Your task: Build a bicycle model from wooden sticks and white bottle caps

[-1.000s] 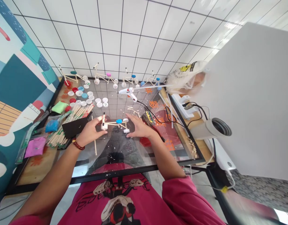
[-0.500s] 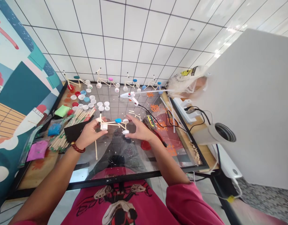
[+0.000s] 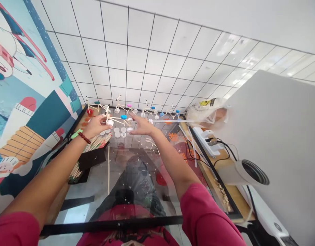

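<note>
A small tricycle model (image 3: 116, 118) of thin wooden sticks, with white bottle-cap wheels and a blue seat, is held above the far part of the glass table. At its front wheel and upright handlebar stick, my left hand (image 3: 94, 127) pinches the model. The thumb and fingers of my right hand (image 3: 143, 125) close around its two rear wheels. Beneath it lie several loose white bottle caps (image 3: 117, 134). Along the wall stand several similar stick models, one with a pink seat (image 3: 129, 105) and one with a green seat (image 3: 97, 102).
Bundled wooden sticks (image 3: 97, 142) lie left beside a black sheet (image 3: 92, 159). One stick (image 3: 108, 171) lies alone on the glass. To the right are a power strip (image 3: 206, 140), cables, a paper roll (image 3: 243, 172) and a plastic bag (image 3: 208, 112). My right hand mostly hides the glue gun.
Both hands have carried the tricycle model away from me, toward the row of models by the wall. The camera view has tilted and shifted too.
</note>
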Motion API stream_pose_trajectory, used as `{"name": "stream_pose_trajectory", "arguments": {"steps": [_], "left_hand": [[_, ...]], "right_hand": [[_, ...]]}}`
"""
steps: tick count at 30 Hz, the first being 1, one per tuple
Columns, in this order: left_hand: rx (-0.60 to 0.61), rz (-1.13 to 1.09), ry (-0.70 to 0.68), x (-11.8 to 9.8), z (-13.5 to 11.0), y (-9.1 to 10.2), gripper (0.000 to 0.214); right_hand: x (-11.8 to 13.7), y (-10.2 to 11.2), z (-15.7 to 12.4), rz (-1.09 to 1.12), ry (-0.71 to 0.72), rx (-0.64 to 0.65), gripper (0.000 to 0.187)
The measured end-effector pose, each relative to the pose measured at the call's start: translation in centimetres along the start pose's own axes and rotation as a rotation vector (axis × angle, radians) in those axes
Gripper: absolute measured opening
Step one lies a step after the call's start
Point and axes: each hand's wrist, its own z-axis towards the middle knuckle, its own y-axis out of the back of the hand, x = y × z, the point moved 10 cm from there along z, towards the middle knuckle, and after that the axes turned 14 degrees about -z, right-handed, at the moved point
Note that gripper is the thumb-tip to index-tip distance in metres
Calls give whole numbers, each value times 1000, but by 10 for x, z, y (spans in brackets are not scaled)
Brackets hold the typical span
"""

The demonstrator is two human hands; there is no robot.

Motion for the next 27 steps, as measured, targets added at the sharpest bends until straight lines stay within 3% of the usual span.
{"name": "stream_pose_trajectory", "arguments": {"steps": [6,11,22,27], "left_hand": [[19,-27,27,18,55,10,73],[25,18,49,36,84,15,72],[17,60,55,70,108,19,65],[-7,64,24,81,108,19,59]], "right_hand": [[-23,-11,56,-78,-52,109,108],[-36,-25,83,-171,-75,151,106],[-52,-58,105,-370,-99,337,92],[-49,-57,104,-440,-93,353,88]]}}
